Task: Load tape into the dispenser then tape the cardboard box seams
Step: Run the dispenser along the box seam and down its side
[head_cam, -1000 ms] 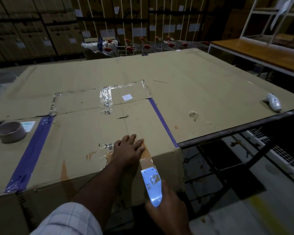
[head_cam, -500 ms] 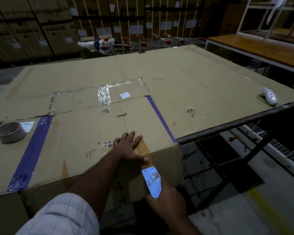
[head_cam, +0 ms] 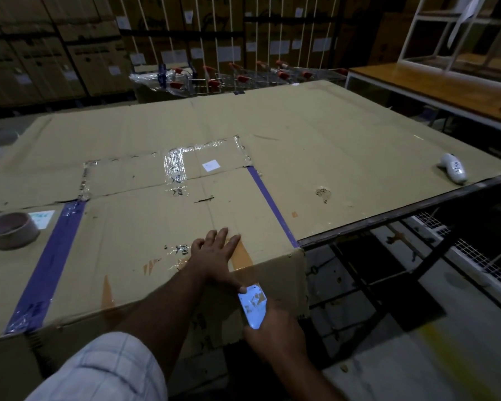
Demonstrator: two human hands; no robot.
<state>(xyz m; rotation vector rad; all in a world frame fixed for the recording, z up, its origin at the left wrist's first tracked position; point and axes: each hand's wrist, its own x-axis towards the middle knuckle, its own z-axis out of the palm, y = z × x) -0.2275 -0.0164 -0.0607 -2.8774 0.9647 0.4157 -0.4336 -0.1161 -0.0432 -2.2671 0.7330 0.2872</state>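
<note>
A large cardboard box (head_cam: 145, 235) lies in front of me, with purple tape strips and clear tape on its top. My left hand (head_cam: 216, 256) lies flat on the box top near the front right corner, fingers spread, pressing beside a strip of brown tape (head_cam: 240, 256) that runs over the front edge. My right hand (head_cam: 275, 334) grips the tape dispenser (head_cam: 253, 306), whose pale blade plate rests against the box's front face just below the edge. A roll of brown tape (head_cam: 12, 230) sits on the box at the far left.
The box rests on a wide cardboard-covered table (head_cam: 344, 146), whose dark edge runs to the right. A white handheld device (head_cam: 453, 170) lies near that edge. Shopping carts (head_cam: 243, 76) and stacked cartons stand behind. A wooden bench (head_cam: 434, 85) is at the right.
My right hand has drawn the dispenser down over the box's front edge onto the front face. My left hand stays pressed on the top, its thumb following the tape down.
</note>
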